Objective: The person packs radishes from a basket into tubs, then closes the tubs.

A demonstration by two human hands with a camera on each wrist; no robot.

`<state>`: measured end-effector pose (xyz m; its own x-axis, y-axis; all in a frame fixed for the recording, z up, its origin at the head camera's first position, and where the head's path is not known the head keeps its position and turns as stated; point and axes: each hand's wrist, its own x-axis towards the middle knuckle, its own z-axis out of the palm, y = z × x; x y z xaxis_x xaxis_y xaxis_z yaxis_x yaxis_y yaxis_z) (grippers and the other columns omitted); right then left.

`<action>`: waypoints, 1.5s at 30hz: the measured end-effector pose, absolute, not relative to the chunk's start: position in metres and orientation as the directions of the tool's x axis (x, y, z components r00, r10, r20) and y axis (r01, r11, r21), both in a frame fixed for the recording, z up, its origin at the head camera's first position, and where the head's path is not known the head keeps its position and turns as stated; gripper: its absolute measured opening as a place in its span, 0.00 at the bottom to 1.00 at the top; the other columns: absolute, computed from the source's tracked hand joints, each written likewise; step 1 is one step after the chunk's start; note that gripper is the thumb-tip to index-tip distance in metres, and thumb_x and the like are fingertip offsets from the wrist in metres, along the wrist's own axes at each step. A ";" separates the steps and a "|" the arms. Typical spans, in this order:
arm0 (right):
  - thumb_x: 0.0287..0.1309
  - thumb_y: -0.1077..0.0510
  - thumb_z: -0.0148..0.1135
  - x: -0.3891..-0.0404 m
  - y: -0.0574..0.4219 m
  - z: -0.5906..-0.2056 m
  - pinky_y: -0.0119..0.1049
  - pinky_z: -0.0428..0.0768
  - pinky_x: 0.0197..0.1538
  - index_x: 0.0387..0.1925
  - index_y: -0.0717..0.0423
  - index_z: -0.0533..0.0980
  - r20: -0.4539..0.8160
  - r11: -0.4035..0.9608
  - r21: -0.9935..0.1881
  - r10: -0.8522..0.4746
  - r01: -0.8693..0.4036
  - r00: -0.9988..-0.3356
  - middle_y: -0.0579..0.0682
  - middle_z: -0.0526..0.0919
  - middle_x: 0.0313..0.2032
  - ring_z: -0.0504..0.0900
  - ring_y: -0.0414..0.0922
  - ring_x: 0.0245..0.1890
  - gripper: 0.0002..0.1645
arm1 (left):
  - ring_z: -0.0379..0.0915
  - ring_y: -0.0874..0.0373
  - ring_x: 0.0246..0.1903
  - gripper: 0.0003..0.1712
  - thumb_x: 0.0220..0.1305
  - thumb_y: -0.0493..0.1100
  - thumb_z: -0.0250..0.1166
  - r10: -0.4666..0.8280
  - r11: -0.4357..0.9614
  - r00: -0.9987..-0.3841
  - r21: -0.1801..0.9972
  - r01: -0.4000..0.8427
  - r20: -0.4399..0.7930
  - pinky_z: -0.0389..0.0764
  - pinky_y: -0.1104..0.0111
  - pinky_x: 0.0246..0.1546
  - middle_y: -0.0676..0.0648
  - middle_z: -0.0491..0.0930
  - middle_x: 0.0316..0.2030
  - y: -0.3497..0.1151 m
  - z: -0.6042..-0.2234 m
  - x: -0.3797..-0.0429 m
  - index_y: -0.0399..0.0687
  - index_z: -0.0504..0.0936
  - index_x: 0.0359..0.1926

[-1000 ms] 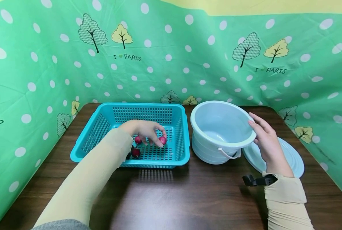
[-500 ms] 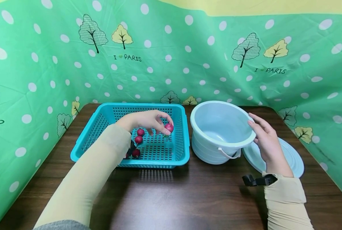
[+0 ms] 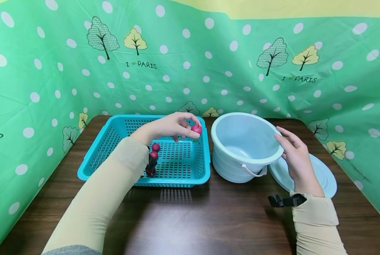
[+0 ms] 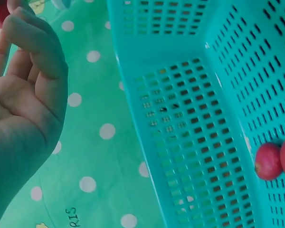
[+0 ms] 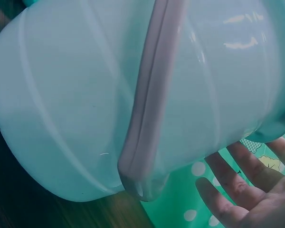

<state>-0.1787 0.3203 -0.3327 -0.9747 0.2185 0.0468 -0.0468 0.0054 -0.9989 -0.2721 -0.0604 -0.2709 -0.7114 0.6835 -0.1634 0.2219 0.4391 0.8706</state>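
Left hand (image 3: 174,126) now stands higher and further right, fingers pinching a radish (image 3: 196,129) above the basket (image 3: 174,180); right hand (image 3: 296,161), fingers extended, touches the bucket (image 3: 229,165). Step judged: lifting-out; next likely requires basket-rim clearance.

Round pale-blue plastic bucket (image 3: 229,167) open from above; right hand (image 3: 294,154) blocks its right, rectangular turquoise plastic basket (image 3: 171,181) its low left.

Table (image 3: 183,226): glare is spread across the near middle.
Basket (image 3: 177,181): latticed shadow is thrown nearward.
Wrist views: more dimly lit.
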 end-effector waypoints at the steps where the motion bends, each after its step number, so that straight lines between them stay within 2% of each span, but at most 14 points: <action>1: 0.66 0.47 0.63 -0.179 0.320 -0.333 0.21 0.79 0.38 0.70 0.47 0.68 0.048 0.000 -0.999 0.224 -0.049 -0.973 0.35 0.79 0.45 0.80 0.30 0.41 0.33 | 0.71 0.47 0.31 0.21 0.62 0.53 0.70 0.681 0.434 -0.715 0.873 0.223 -0.156 0.75 0.62 0.28 0.43 0.79 0.32 -0.059 -0.270 -0.271 0.59 0.76 0.53; 7: 0.64 0.48 0.64 -0.178 0.318 -0.332 0.21 0.79 0.37 0.69 0.49 0.70 0.049 -0.015 -0.998 0.258 -0.055 -0.965 0.34 0.80 0.45 0.80 0.30 0.41 0.33 | 0.70 0.52 0.30 0.21 0.62 0.52 0.70 0.660 0.402 -0.741 0.893 0.204 -0.128 0.73 0.66 0.25 0.48 0.80 0.31 -0.050 -0.267 -0.269 0.58 0.76 0.54; 14: 0.63 0.49 0.66 -0.178 0.315 -0.332 0.21 0.79 0.37 0.66 0.50 0.72 0.049 -0.025 -0.998 0.290 -0.059 -0.956 0.35 0.80 0.45 0.80 0.31 0.41 0.32 | 0.71 0.54 0.28 0.22 0.62 0.49 0.70 0.608 0.317 -0.791 0.934 0.163 -0.068 0.76 0.66 0.25 0.46 0.81 0.35 -0.043 -0.265 -0.268 0.56 0.76 0.55; 21: 0.60 0.51 0.69 -0.178 0.313 -0.331 0.21 0.80 0.37 0.62 0.51 0.76 0.051 -0.054 -0.996 0.333 -0.073 -0.941 0.37 0.81 0.43 0.81 0.32 0.40 0.28 | 0.70 0.55 0.27 0.22 0.61 0.49 0.71 0.562 0.257 -0.826 0.959 0.122 -0.046 0.77 0.67 0.24 0.47 0.79 0.29 -0.034 -0.264 -0.267 0.57 0.76 0.55; 27: 0.57 0.54 0.72 -0.180 0.310 -0.332 0.22 0.81 0.35 0.59 0.55 0.78 0.056 -0.091 -0.991 0.386 -0.098 -0.921 0.39 0.83 0.40 0.82 0.33 0.36 0.28 | 0.70 0.55 0.26 0.23 0.60 0.50 0.72 0.561 0.227 -0.827 0.967 0.113 -0.035 0.76 0.68 0.23 0.48 0.79 0.29 -0.019 -0.266 -0.268 0.57 0.75 0.55; 29: 0.57 0.55 0.72 -0.181 0.309 -0.332 0.22 0.81 0.35 0.59 0.54 0.79 0.050 -0.093 -0.991 0.402 -0.095 -0.914 0.39 0.83 0.40 0.82 0.33 0.36 0.27 | 0.71 0.52 0.28 0.23 0.60 0.50 0.72 0.566 0.218 -0.823 0.970 0.110 -0.034 0.76 0.67 0.24 0.46 0.80 0.30 -0.014 -0.266 -0.268 0.56 0.75 0.55; 33: 0.56 0.54 0.73 -0.182 0.308 -0.332 0.22 0.80 0.35 0.58 0.54 0.79 0.034 -0.094 -0.992 0.422 -0.081 -0.906 0.39 0.83 0.41 0.82 0.33 0.37 0.28 | 0.74 0.51 0.29 0.22 0.61 0.50 0.72 0.580 0.193 -0.814 0.975 0.106 -0.026 0.77 0.67 0.24 0.44 0.83 0.34 -0.004 -0.266 -0.267 0.55 0.76 0.54; 39: 0.56 0.54 0.73 -0.181 0.308 -0.332 0.22 0.81 0.35 0.57 0.53 0.80 0.023 -0.100 -0.992 0.428 -0.072 -0.904 0.38 0.82 0.42 0.82 0.33 0.37 0.27 | 0.78 0.54 0.27 0.21 0.61 0.48 0.71 0.601 0.160 -0.799 0.983 0.090 -0.025 0.78 0.67 0.23 0.45 0.86 0.37 0.009 -0.266 -0.266 0.54 0.76 0.53; 45: 0.56 0.53 0.73 -0.181 0.309 -0.332 0.21 0.80 0.36 0.58 0.53 0.79 0.023 -0.089 -0.994 0.430 -0.068 -0.902 0.38 0.82 0.43 0.81 0.33 0.38 0.28 | 0.79 0.54 0.25 0.22 0.62 0.46 0.71 0.603 0.168 -0.796 0.984 0.068 -0.048 0.79 0.66 0.24 0.45 0.86 0.36 0.019 -0.270 -0.266 0.53 0.74 0.55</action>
